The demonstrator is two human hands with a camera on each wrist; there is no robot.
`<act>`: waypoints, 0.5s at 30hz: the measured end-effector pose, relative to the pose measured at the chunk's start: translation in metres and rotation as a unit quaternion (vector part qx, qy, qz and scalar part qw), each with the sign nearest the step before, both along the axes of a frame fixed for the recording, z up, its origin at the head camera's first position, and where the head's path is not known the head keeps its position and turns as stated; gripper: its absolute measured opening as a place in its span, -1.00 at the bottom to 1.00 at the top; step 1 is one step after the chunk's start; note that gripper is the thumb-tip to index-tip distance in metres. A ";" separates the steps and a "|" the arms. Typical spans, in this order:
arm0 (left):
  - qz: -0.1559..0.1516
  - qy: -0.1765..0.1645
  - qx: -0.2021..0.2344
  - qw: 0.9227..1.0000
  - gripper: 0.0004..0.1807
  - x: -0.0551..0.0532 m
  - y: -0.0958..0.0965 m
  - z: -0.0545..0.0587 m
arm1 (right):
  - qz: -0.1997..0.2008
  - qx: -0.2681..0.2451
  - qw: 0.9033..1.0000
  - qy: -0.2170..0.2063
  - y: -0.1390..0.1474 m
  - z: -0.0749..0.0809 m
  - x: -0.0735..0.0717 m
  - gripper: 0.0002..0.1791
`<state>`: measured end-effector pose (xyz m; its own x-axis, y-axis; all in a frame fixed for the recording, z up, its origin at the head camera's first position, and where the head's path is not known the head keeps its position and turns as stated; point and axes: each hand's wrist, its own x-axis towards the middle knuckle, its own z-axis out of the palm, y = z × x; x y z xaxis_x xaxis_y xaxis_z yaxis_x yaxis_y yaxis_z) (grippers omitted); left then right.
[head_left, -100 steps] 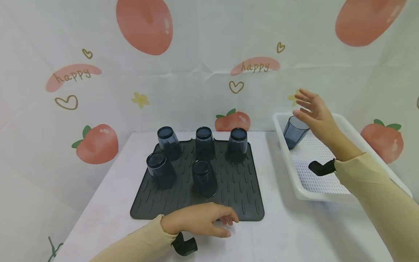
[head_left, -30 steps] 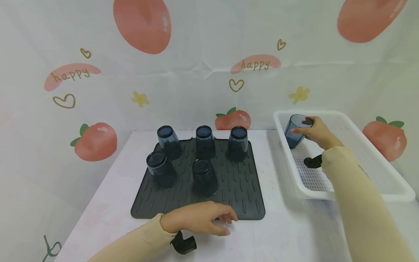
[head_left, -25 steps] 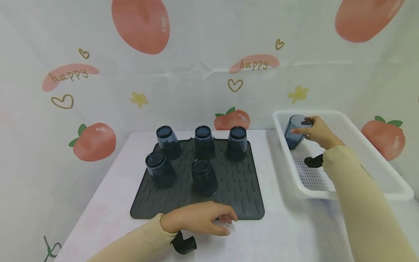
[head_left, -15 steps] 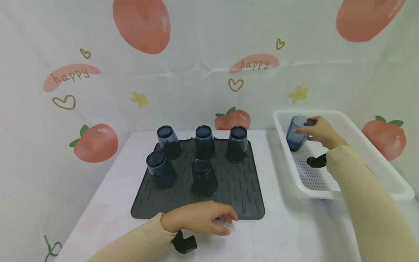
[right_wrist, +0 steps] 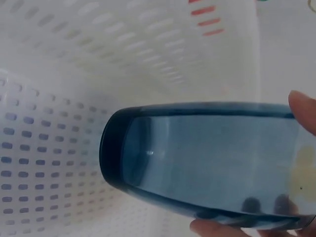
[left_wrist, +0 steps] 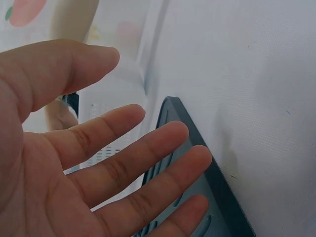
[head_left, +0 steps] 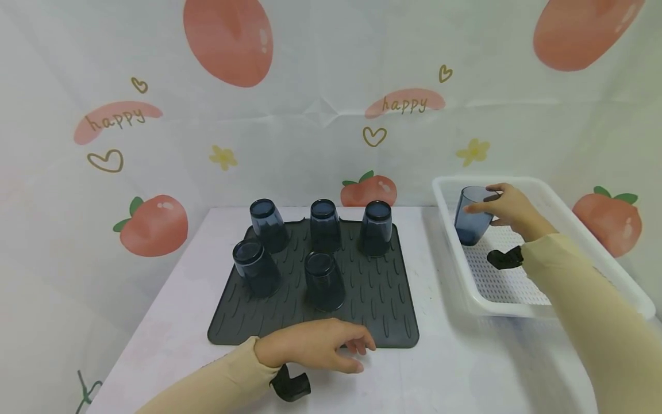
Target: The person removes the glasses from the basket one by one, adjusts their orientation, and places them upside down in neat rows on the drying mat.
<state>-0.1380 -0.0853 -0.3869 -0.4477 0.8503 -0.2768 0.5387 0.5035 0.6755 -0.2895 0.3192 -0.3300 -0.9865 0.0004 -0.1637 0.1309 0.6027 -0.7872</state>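
My right hand [head_left: 517, 210] grips a blue drinking glass [head_left: 472, 221] near its rim, thumb on one side and fingers on the other. The glass stands mouth up, slightly tilted, inside the white perforated basket [head_left: 468, 282]. In the right wrist view the glass [right_wrist: 207, 160] shows its thick base close over the basket's holed floor. My left hand [head_left: 320, 345] holds nothing, its fingers relaxed, at the front edge of the dark drying mat [head_left: 372, 322]. In the left wrist view the palm and spread fingers of the left hand [left_wrist: 98, 163] face the camera, overlapping the mat corner.
Several upside-down blue glasses stand on the mat, among them a front glass [head_left: 324, 282], a left glass [head_left: 257, 269] and a back right glass [head_left: 376, 230]. The white table [head_left: 439, 356] runs between mat and basket. A patterned cloth [head_left: 310, 75] hangs close behind.
My right hand has come down into the basket and taken hold of the glass, which has since shifted slightly right and toward me. The left hand has stayed in place.
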 end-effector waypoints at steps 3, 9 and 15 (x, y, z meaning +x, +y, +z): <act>0.000 0.000 -0.002 1.000 -0.66 0.000 0.000 0.000 | -0.015 -0.001 1.000 0.012 0.000 0.007 0.005 0.20; 0.002 -0.002 -0.002 1.000 -0.65 0.001 0.000 0.002 | -0.047 -0.017 0.998 0.046 0.003 0.019 0.015 0.22; 0.003 -0.004 0.001 1.000 -0.65 0.001 0.000 0.000 | -0.068 -0.027 0.995 0.060 0.007 0.030 0.029 0.20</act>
<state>-0.1369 -0.0850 -0.3872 -0.4503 0.8484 -0.2783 0.5296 0.5047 0.6817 -0.2603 0.3262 -0.2995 -0.9904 0.1299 -0.0473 0.1109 0.5429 -0.8325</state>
